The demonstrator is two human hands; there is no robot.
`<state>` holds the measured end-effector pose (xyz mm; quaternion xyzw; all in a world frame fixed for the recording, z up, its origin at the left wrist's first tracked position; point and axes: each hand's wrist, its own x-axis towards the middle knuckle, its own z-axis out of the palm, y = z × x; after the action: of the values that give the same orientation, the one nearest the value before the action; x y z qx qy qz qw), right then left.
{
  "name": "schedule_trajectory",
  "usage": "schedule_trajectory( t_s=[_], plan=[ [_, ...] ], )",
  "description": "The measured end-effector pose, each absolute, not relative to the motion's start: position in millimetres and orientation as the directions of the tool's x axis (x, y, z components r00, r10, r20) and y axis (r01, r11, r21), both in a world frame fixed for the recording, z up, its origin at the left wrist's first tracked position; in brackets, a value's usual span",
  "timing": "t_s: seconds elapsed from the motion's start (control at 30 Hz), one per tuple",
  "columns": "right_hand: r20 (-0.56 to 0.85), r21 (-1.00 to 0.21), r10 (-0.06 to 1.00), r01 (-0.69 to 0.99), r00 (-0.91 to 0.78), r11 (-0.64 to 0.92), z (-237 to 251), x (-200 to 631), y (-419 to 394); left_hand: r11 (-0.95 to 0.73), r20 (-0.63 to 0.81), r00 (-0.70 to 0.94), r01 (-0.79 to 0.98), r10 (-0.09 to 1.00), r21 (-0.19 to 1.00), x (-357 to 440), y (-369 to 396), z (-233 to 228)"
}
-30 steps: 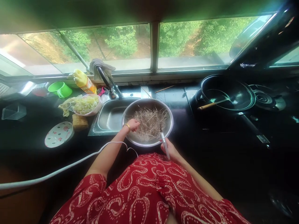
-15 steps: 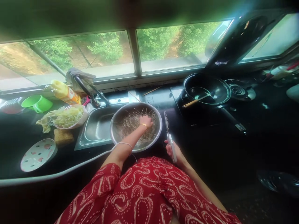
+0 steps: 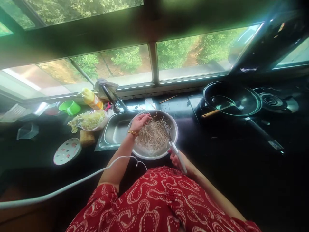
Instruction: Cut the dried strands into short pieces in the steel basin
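Sorting thin stalks (image 3: 153,137) in the steel bowl (image 3: 174,127) beside the sink (image 3: 113,130), our left hand (image 3: 140,121) pinches a bunch; our right hand (image 3: 177,158) grips a knife (image 3: 172,145) over the bowl. Cutting appears underway.
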<state>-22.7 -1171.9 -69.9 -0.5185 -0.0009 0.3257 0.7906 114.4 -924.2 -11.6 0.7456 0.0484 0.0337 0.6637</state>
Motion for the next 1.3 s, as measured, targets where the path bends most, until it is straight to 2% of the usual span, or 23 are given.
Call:
schedule_trajectory(
  t_s=[0.13, 0.23, 0.5, 0.67, 0.8, 0.97, 1.1, 1.2, 1.3],
  plan=[
    [-0.319, -0.793, 0.656, -0.572, 0.684, 0.211, -66, -13, -1156, -0.112, -0.079, 0.983, 0.099, 0.166, 0.989, 102, -916, -28],
    [-0.336, -0.781, 0.703, -0.603, 0.627, 0.165, -62, -9, -1147, -0.113, -0.154, 0.968, 0.179, 0.198, 0.977, 93, -917, -51],
    [-0.446, -0.758, 0.656, -0.647, 0.609, 0.085, -49, -8, -1143, -0.176, -0.181, 0.974, 0.204, 0.135, 0.963, 79, -926, -63],
    [-0.421, -0.776, 0.643, -0.621, 0.639, 0.11, -63, -1, -1142, -0.155, -0.191, 0.974, 0.208, 0.123, 0.966, 81, -928, -59],
    [-0.471, -0.769, 0.598, -0.634, 0.648, 0.082, -76, 8, -1143, -0.158, -0.157, 0.987, 0.158, 0.021, 0.975, 84, -927, -59],
    [-0.461, -0.789, 0.632, -0.614, 0.623, 0.029, -72, 17, -1150, -0.292, -0.09, 0.975, 0.027, -0.204, 0.956, 88, -925, -57],
    [-0.419, -0.784, 0.611, -0.607, 0.672, 0.13, -62, 22, -1149, -0.432, -0.067, 0.947, -0.08, -0.316, 0.899, 86, -930, -54],
    [-0.401, -0.753, 0.619, -0.628, 0.675, 0.197, -62, 25, -1143, -0.535, -0.115, 0.955, -0.052, -0.274, 0.843, 83, -933, -57],
    [-0.464, -0.704, 0.616, -0.687, 0.637, 0.18, -66, 29, -1135, -0.551, -0.162, 0.971, 0.038, -0.179, 0.834, 84, -929, -68]
  ],
)
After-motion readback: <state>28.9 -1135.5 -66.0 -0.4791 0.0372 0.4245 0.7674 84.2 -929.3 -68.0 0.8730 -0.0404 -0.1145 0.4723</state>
